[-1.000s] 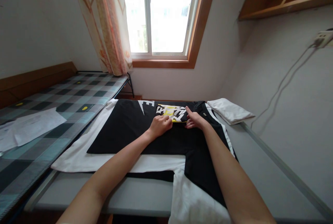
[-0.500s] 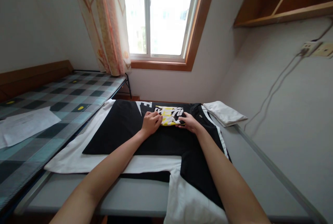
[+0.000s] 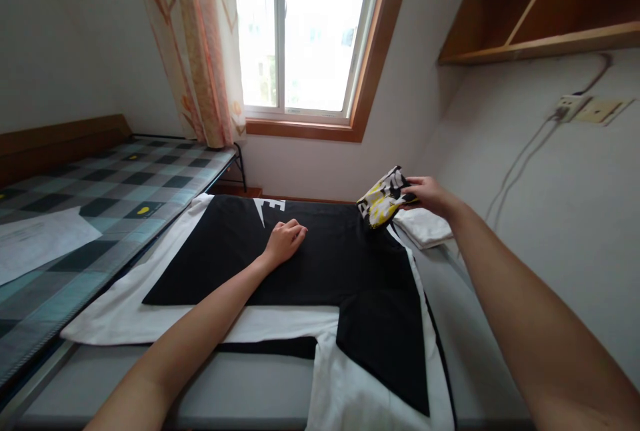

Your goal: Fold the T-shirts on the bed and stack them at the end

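Observation:
My right hand (image 3: 431,195) pinches the edge of a small folded cloth garment (image 3: 384,199), patterned in white, black and yellow. It is raised and tilted above the right end of a black T-shirt (image 3: 310,264). The shirt lies spread out with white lettering near its far edge. A white shirt (image 3: 280,321) shows from under it, and a strip of black cloth from under that one. My left hand (image 3: 286,242) rests on the black shirt with its fingers curled together and nothing seen in them. Behind the patterned garment is a folded white cloth (image 3: 425,227).
The shirts lie on a grey tabletop (image 3: 250,387). At left is a bed with a checked mattress (image 3: 165,181) and paper sheets (image 3: 45,237). A window and curtain (image 3: 200,51) are behind. A wooden shelf (image 3: 545,41) and a wall socket (image 3: 570,108) with a cord are at right.
My right hand has lifted the folded patterned garment off the black shirt and carried it right. My left hand has let go of it and stays on the shirt.

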Demonstrator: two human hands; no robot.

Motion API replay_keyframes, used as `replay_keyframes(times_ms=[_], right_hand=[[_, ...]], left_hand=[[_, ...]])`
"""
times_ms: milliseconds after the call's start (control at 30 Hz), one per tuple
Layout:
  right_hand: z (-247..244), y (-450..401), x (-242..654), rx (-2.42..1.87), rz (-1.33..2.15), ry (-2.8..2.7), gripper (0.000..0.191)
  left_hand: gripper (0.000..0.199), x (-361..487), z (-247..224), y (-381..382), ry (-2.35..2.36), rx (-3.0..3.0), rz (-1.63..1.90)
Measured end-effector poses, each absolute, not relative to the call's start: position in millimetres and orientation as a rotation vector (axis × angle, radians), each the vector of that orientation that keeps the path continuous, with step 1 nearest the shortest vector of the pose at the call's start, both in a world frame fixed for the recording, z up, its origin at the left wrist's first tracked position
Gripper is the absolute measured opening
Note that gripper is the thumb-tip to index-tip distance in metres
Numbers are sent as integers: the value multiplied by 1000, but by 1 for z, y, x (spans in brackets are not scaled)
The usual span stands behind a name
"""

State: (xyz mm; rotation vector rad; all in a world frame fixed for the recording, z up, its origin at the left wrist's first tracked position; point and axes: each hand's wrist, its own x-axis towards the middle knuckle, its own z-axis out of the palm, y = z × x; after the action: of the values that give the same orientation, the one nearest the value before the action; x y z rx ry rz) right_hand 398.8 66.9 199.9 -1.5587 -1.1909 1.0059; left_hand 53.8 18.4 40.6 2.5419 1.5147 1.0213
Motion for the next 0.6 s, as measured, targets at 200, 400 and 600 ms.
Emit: replay_keyframes(times_ms=[200, 400, 600], right_hand=[[144, 68, 448, -1386, 724, -707, 41], [63, 61, 463, -1332, 757, -487, 53], [46, 65, 466, -1291, 650, -405, 48]], left_hand=[[38, 57, 41, 19, 1454, 2635, 894], [41, 57, 40, 20, 1419, 2633, 850], [39, 57, 40, 20, 1399, 2652, 833]])
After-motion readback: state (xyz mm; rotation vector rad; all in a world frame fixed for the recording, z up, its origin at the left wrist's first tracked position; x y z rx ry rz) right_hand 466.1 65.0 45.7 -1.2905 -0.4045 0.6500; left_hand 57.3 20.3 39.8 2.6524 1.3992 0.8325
